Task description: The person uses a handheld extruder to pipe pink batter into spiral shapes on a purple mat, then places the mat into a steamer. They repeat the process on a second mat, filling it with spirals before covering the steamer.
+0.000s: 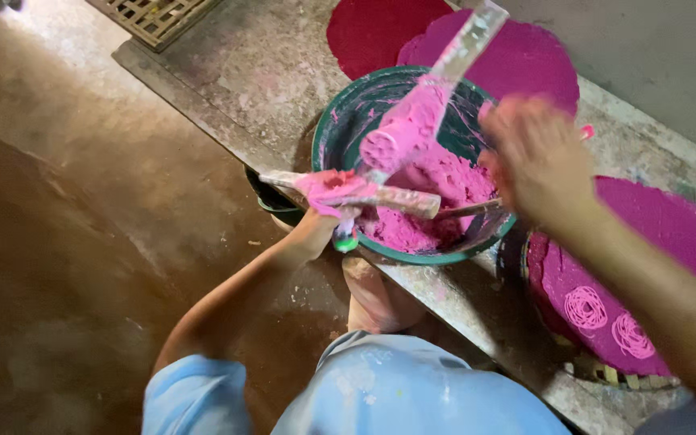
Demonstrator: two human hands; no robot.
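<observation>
Item: green tub [340, 121] of pink dough [437, 201] — sat on concrete worktop [235, 72], centre.
L hand [328, 205]: your fingers were clamped on a dough-smeared wooden press [364, 192] w/ long handle [469, 40], held over the tub.
R hand [537, 157]: blurred at tub's rim; fingers — couldn't tell.
Nearby: pink round mats [646, 234], two noodle coils [586, 308].

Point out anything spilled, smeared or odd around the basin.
Pink dough coats the left hand and the two sticks it grips. Smears line the green basin wall. The right hand is motion-blurred. Nothing looks spilled on the ledge.
</observation>
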